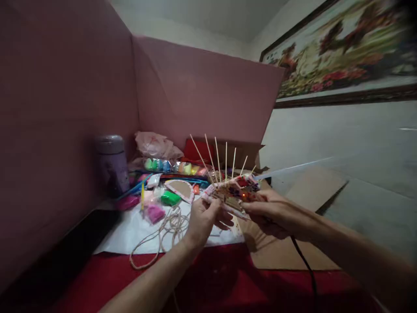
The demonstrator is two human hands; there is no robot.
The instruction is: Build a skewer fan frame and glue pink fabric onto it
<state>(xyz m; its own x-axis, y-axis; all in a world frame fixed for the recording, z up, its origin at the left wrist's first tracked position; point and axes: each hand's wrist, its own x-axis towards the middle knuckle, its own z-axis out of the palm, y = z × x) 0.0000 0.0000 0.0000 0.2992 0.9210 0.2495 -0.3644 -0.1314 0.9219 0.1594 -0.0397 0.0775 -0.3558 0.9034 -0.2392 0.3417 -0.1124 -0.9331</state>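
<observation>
My left hand (203,217) and my right hand (276,213) are raised together over the table, both closed on a small paper craft piece (233,191) with a floral print. Several thin wooden sticks (217,161) fan upward out of it. A black cord (304,263) runs down from under my right hand, and a pale rod-like tip (293,167) points right from the craft; what my right hand grips besides the craft is hidden.
A purple flask (112,163) stands at the left by the pink cardboard screen (202,87). Clay packets (169,198), a row of coloured pots (176,166), twine (163,230) and a cardboard sheet (286,252) lie on white paper over a red tablecloth (208,282).
</observation>
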